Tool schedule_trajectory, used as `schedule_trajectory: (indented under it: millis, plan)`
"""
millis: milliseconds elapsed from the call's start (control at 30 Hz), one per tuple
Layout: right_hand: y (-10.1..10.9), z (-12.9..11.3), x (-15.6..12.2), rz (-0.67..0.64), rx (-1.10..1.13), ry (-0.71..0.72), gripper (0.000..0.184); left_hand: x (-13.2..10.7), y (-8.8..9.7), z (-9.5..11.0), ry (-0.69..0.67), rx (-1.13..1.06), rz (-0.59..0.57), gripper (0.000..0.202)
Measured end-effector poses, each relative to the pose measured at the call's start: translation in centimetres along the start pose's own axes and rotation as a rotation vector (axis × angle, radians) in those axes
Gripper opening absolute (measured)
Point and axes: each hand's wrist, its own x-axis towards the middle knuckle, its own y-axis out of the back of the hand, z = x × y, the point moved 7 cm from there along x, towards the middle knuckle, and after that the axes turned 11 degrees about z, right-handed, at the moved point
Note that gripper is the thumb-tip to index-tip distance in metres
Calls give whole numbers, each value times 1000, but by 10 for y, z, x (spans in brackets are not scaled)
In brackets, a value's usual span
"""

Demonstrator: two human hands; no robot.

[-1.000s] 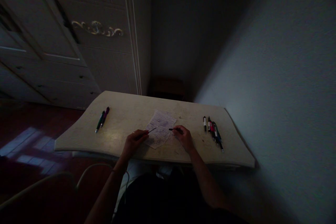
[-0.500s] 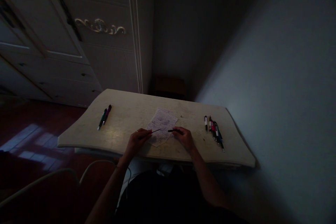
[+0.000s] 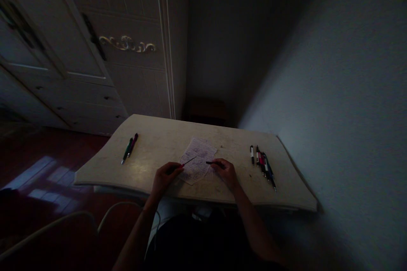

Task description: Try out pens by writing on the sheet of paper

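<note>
My left hand is closed in a pinch on a thin dark pen refill, reddish where the fingers meet it. Its free end points up and right over a crumpled sheet of paper covered with marks. My right hand grips a short black pen barrel, whose end sticks out leftward toward the refill. A gap separates the two pieces. Both hands are above the paper's near half, one at each side. The dim light hides finer detail of the parts.
On the table, a green pen and a purple pen lie at left. Several pens lie in a cluster at right, with a white-and-black pen beside them. A wall borders the right side; a cabinet stands behind left.
The camera view has shifted, so the table sits slightly lower in it. Both hands keep their hold; the refill tilts a little more upward.
</note>
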Motion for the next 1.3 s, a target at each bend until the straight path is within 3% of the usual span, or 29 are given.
schedule_trajectory:
  millis: [133, 233, 433, 1300]
  plan:
    - [-5, -5, 0, -24, 40, -21, 31, 0, -2, 7, -37, 36, -51, 24]
    - [-11, -12, -2, -43, 11, 45, 27, 0, -5, 10, -75, 62, -82, 25]
    - [-16, -16, -1, -35, -1, 104, 24, 0, -8, 14, -186, 123, -58, 20]
    - [-17, -14, -7, -99, -116, 239, 21, -3, -11, 9, -190, 175, -89, 17]
